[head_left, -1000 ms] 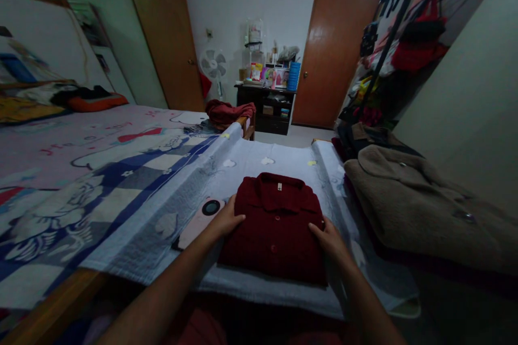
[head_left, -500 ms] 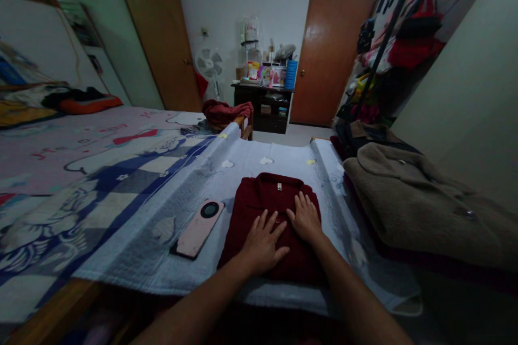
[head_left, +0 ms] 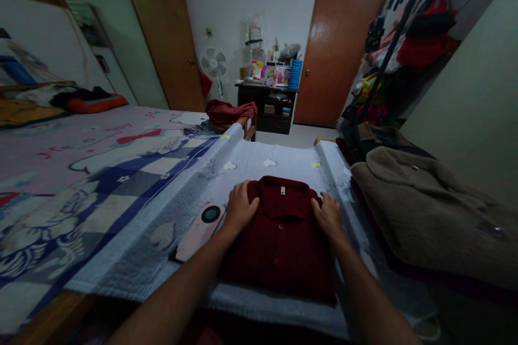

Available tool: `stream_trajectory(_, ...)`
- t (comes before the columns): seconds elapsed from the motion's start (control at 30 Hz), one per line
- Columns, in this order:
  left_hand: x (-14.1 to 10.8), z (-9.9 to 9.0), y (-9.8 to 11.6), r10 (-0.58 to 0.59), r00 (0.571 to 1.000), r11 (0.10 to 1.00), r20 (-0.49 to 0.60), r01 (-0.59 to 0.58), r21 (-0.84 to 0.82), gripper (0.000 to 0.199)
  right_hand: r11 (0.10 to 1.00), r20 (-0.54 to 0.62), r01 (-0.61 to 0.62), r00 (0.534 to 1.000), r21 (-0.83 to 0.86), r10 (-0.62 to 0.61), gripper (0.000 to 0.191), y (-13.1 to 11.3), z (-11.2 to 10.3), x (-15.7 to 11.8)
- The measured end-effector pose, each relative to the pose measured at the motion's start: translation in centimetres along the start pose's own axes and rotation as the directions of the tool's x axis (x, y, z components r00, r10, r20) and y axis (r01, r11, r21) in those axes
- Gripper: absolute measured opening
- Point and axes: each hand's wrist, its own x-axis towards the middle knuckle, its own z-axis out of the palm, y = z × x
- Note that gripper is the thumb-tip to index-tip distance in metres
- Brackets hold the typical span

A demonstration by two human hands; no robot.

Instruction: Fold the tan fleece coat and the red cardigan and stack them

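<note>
A dark red buttoned shirt (head_left: 279,253) lies folded flat in front of me, its collar and small white label at the far end. My left hand (head_left: 241,207) is at its upper left edge, thumb on top and fingers curled at the side. At the upper right edge, my right hand (head_left: 328,214) grips in the same way, with the thumb on the cloth. The fingertips under the edges are partly hidden. Just left of the shirt rests a pink phone (head_left: 198,234) with a round black camera, partly covered by my left forearm.
A light blue cloth (head_left: 269,152) covers the surface under the shirt. Folded brown coats (head_left: 421,210) are piled on the right. A patterned bed (head_left: 101,145) stretches along the left. Farther back are a crumpled red garment (head_left: 229,113), a fan (head_left: 213,63) and a dark cabinet (head_left: 265,113).
Both hands have moved apart from the middle of the shirt, where they lay flat, out to its upper left and right edges. The shirt's buttons now show.
</note>
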Motion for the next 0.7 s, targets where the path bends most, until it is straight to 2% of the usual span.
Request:
stream_trajectory(0.07,2.6,-0.3,-1.3,-0.15,0.988,0.984,-0.021,0.151,0.093,0.07,0.997,0.033,-0.056,0.998,0.044,0.054,0.051,0.9,0.3,0.8)
stream_trajectory(0.1,3.6,-0.3,-2.0,-0.222,0.975,0.97,0.011,0.219,0.109,0.073,0.995,0.059,-0.064,0.996,0.082,0.06,0.05,1.2,0.5,1.0)
stream_trajectory(0.2,5.5,0.1,-3.4,-0.305,0.943,0.945,0.129,0.283,0.164,0.06,0.982,0.086,-0.071,0.995,0.173,0.057,0.039,1.6,1.0,1.5)
stream_trajectory(0.3,6.3,0.4,-3.7,-0.258,0.952,0.954,0.167,0.223,0.2,0.036,0.977,0.051,-0.076,0.996,0.198,0.067,0.036,1.4,1.3,1.7)
stream_trajectory(0.43,6.9,0.1,-2.9,-0.184,0.963,0.961,0.196,0.135,0.24,0.017,0.957,0.028,-0.065,0.998,0.282,0.059,0.036,1.2,1.2,2.0)
stream_trajectory(0.53,6.9,-0.6,-2.2,-0.123,0.971,0.966,0.205,0.07,0.251,0.013,0.919,0.016,-0.058,0.998,0.39,0.056,0.04,1.7,1.2,2.0)
stream_trajectory(0.63,6.6,-1.0,-1.8,-0.016,0.99,0.964,0.144,-0.023,0.266,0.015,0.856,0.02,-0.115,0.992,0.504,0.121,0.043,2.4,1.1,1.9)
stream_trajectory(0.7,6.6,-1.1,-2.1,0.005,0.991,0.966,0.135,-0.039,0.255,0.014,0.823,0.064,-0.167,0.985,0.543,0.158,0.044,2.6,1.0,1.9)
